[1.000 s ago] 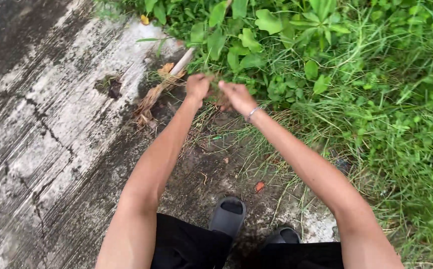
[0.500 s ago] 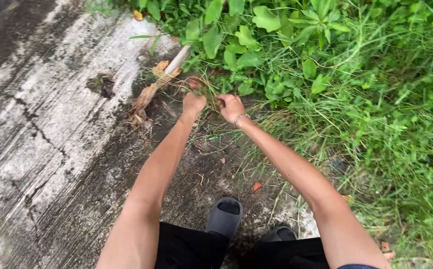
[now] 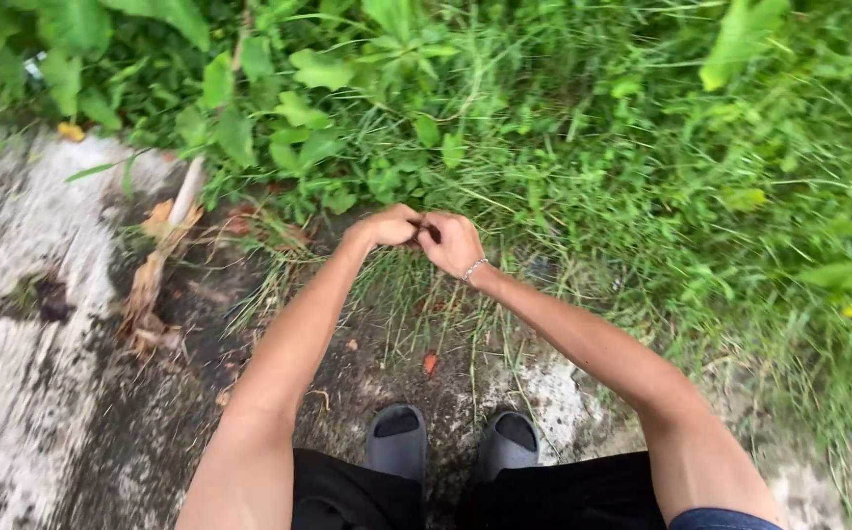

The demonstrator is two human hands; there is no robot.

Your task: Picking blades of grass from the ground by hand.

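Green thin grass blades (image 3: pixel 424 294): rooted at the concrete slab's (image 3: pixel 24 393) edge, beneath both fists.
Left hand (image 3: pixel 387 228): fisted on blades.
Right hand (image 3: pixel 452 242): fisted, touching left.
Change: hands now farther from the dry brown stalk (image 3: pixel 156 270).

Ground here is a cracked, weathered concrete slab (image 3: pixel 24 393), pale on the left, dark and damp near the middle. A dried-up stalk (image 3: pixel 156 270) lies on it far left, plus a small orange leaf (image 3: pixel 430 363) and two grey sandals (image 3: pixel 396 440) near.
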